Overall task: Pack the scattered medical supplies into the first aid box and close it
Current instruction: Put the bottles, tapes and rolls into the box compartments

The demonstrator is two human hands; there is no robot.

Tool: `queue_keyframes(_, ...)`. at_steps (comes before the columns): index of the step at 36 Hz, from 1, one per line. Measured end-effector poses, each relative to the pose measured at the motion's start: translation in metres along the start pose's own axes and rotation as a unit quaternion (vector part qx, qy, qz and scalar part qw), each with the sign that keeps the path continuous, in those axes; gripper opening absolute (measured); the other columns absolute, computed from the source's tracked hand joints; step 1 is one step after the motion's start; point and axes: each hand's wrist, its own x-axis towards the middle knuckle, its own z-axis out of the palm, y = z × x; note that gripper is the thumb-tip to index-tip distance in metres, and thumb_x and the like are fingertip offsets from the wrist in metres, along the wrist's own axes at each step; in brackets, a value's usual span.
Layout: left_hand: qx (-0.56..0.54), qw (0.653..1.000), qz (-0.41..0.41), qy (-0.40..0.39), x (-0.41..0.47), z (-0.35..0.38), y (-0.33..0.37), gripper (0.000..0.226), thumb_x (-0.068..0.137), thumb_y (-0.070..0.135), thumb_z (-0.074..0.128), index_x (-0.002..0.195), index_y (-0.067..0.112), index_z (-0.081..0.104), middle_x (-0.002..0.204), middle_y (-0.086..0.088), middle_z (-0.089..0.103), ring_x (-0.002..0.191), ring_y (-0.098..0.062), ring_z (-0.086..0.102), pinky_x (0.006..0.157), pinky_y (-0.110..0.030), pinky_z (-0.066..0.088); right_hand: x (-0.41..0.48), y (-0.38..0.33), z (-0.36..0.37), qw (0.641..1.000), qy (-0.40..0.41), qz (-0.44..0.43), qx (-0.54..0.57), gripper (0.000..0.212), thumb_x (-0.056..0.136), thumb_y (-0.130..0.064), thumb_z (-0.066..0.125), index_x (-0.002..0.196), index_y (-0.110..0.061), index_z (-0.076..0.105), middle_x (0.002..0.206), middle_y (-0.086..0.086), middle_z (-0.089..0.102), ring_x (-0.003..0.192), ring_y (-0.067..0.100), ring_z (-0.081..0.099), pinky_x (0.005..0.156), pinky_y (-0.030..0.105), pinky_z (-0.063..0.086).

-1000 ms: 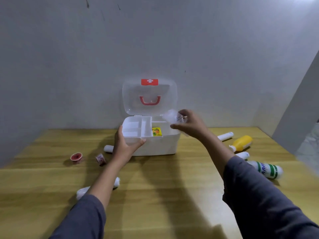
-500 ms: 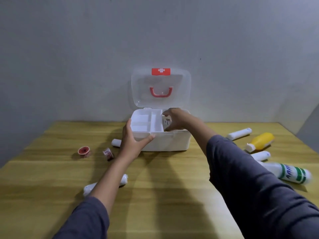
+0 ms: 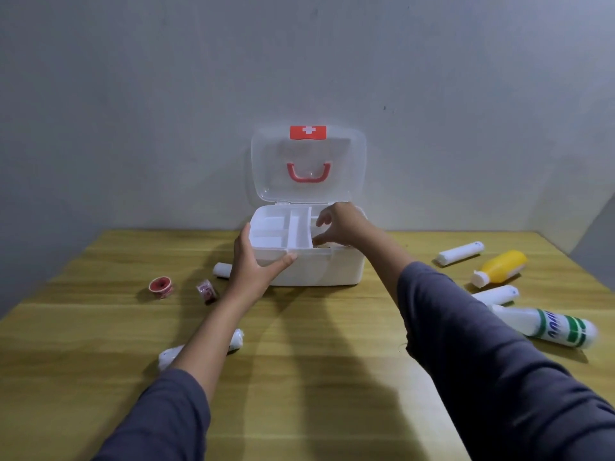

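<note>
The white first aid box (image 3: 327, 271) stands at the back of the table, its clear lid (image 3: 307, 181) with a red handle raised against the wall. My left hand (image 3: 256, 264) grips the front left rim of the box and its divided tray. My right hand (image 3: 342, 224) hovers over the right compartments with fingers spread; nothing shows in it, and it hides what lies below. Loose to the right are a white roll (image 3: 461, 252), a yellow bottle (image 3: 501, 267), another white roll (image 3: 497, 294) and a green-striped white bottle (image 3: 549, 326).
Left of the box lie a red tape roll (image 3: 160, 286), a small patterned roll (image 3: 207, 290), and a white bandage roll (image 3: 222, 270) behind my left wrist. Another bandage roll (image 3: 169, 356) lies partly under my left forearm. The wooden table (image 3: 316, 377) meets a grey wall.
My right hand carried a small clear item down into the box's right compartments, and its fingers have since spread apart. My left hand stayed on the box's front rim.
</note>
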Motion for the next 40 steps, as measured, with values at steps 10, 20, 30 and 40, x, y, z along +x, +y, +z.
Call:
queue_keyframes(10, -0.002, 1.000, -0.013, -0.008, 0.003, -0.002, -0.003, 0.100, 0.070, 0.041, 0.078, 0.146, 0.025, 0.016, 0.152, 0.002, 0.026, 0.139, -0.016, 0.027, 0.115, -0.041, 0.029, -0.008, 0.000, -0.010, 0.994, 0.027, 0.012, 0.104, 0.037, 0.077, -0.023, 0.073, 0.110, -0.009, 0.067, 0.115, 0.008, 0.067, 0.105, 0.022, 0.061, 0.082, 0.025, 0.045)
queue_keyframes(20, 0.041, 0.999, -0.013, 0.024, 0.000, 0.006, 0.004, 0.096, 0.075, 0.037, 0.074, 0.147, 0.015, 0.015, 0.153, -0.007, 0.017, 0.142, -0.020, 0.019, 0.107, -0.025, 0.021, -0.121, 0.070, -0.034, 0.949, 0.211, 0.065, 0.226, 0.023, 0.082, -0.016, 0.065, 0.103, -0.009, 0.069, 0.104, 0.007, 0.071, 0.098, 0.016, 0.064, 0.088, 0.026, 0.049)
queue_keyframes(30, 0.022, 0.999, -0.026, 0.026, 0.000, 0.006, 0.006, 0.101, 0.074, 0.038, 0.075, 0.148, 0.013, 0.010, 0.155, -0.007, 0.018, 0.142, -0.023, 0.021, 0.116, -0.036, 0.023, -0.225, 0.157, -0.004, 0.952, 0.183, 0.243, -0.043, 0.039, 0.077, -0.035, 0.066, 0.112, -0.017, 0.064, 0.122, 0.010, 0.059, 0.115, 0.032, 0.051, 0.098, 0.040, 0.035)
queue_keyframes(40, 0.018, 0.999, -0.021, 0.022, 0.002, 0.006, 0.001, 0.101, 0.075, 0.040, 0.075, 0.148, 0.015, 0.010, 0.155, -0.006, 0.018, 0.142, -0.023, 0.022, 0.115, -0.037, 0.024, -0.216, 0.156, 0.001, 0.950, 0.253, 0.180, -0.042, 0.029, 0.086, -0.027, 0.060, 0.111, -0.013, 0.063, 0.113, 0.012, 0.062, 0.106, 0.035, 0.053, 0.083, 0.039, 0.036)
